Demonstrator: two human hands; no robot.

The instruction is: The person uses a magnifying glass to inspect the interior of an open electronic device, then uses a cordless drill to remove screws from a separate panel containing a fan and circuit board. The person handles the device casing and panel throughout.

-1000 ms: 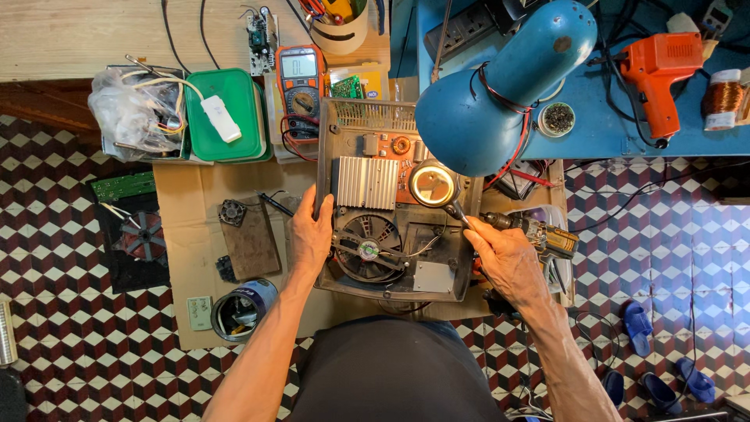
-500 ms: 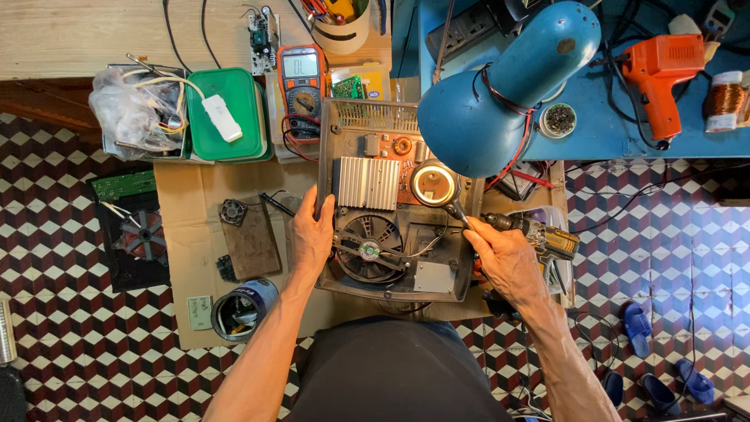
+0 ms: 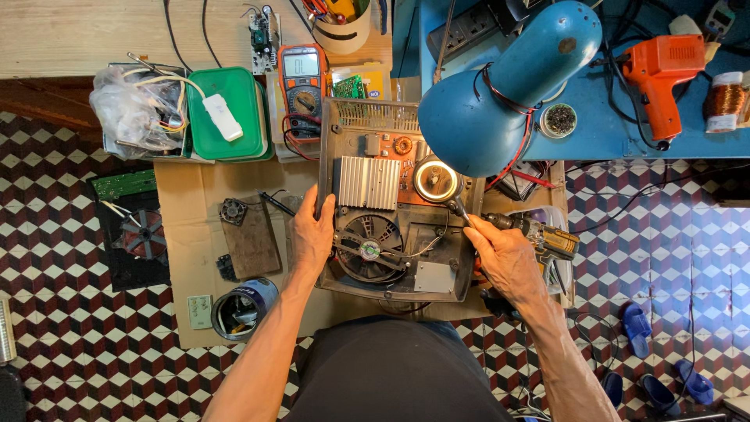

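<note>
Your left hand (image 3: 312, 234) rests flat on the opened appliance (image 3: 394, 203), fingers spread along its left edge. Your right hand (image 3: 508, 254) grips a power screwdriver (image 3: 531, 230). The board looks fragile; hold the stiff casing rim.

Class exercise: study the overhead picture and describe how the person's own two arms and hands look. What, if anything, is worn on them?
Both forearms are bare, with no sleeves reaching into view. The left hand and right hand wear no gloves, and no watch, ring or bracelet shows on either. The arms look lean and sinewy. The fingers are uncovered.
</note>
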